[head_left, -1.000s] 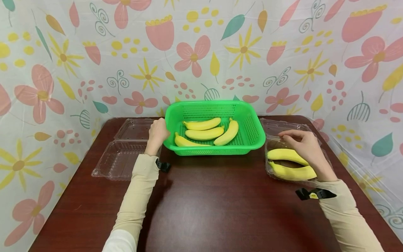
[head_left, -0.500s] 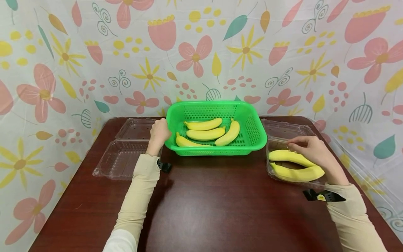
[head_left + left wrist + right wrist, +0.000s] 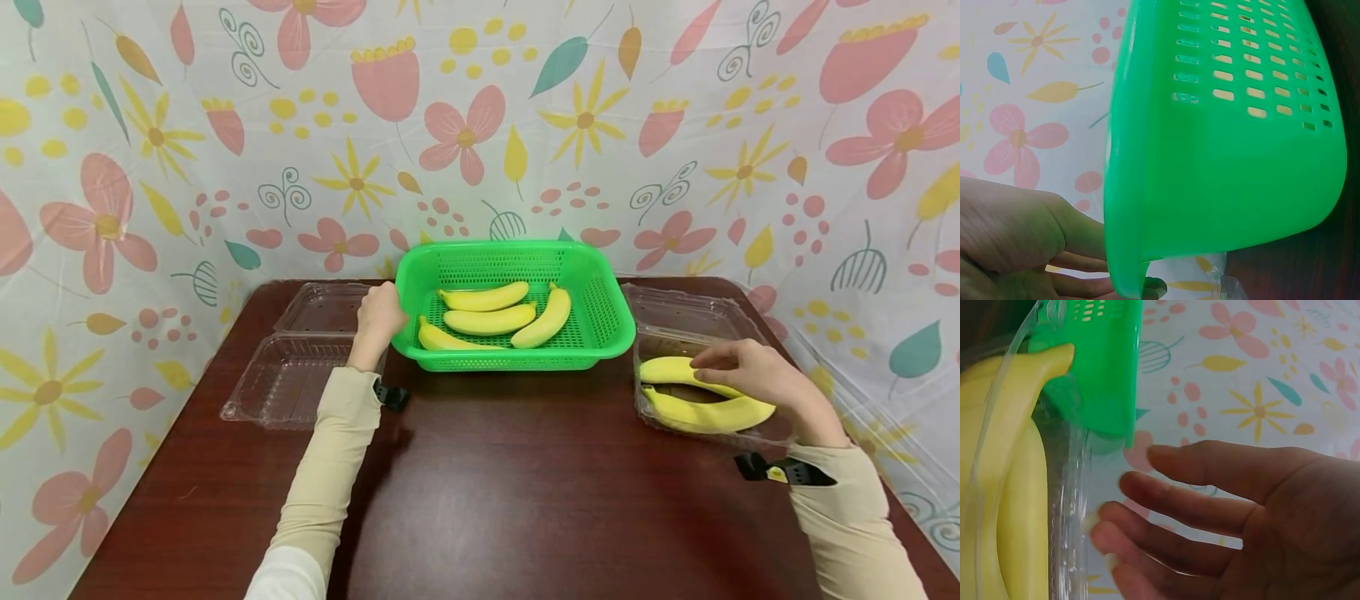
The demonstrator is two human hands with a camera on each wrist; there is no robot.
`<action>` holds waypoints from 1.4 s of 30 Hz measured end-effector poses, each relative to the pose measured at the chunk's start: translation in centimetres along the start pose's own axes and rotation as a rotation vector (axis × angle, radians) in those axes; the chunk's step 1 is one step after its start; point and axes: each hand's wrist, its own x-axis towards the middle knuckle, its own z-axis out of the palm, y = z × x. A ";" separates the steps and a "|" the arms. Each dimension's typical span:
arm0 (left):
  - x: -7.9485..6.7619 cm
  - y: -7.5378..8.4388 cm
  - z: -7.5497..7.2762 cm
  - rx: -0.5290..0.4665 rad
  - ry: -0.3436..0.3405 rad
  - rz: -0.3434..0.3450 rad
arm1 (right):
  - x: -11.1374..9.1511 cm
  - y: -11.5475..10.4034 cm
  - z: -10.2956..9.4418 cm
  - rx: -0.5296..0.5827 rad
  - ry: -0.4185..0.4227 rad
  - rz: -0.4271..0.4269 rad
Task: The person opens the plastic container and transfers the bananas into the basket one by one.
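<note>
My left hand (image 3: 380, 312) grips the left rim of a green perforated basket (image 3: 517, 361). In the left wrist view its fingers pass behind the basket rim (image 3: 1124, 187). Several bananas lie in the basket, among them a curved banana (image 3: 542, 318) on the right. Over the clear plastic container at the right hovers my right hand (image 3: 761, 382), fingers loosely bent and nothing in them. Below it are two bananas, a front banana (image 3: 697, 415) and a rear banana (image 3: 667, 369), side by side. The right wrist view shows the fingers apart from the bananas.
A clear hinged container (image 3: 288, 379) stands open at the left with nothing in it. The right container's lid (image 3: 686, 310) is folded back toward the wall. A flowered cloth (image 3: 465, 200) hangs behind the dark wooden table (image 3: 510, 483).
My right hand has come away from the front banana, moving right and toward me. That banana has settled slightly rightward in the container. The left hand keeps its hold on the basket.
</note>
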 end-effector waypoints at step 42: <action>-0.1 0.1 0.0 0.009 -0.002 0.003 | 0.3 3.5 2.0 -0.020 -0.310 0.005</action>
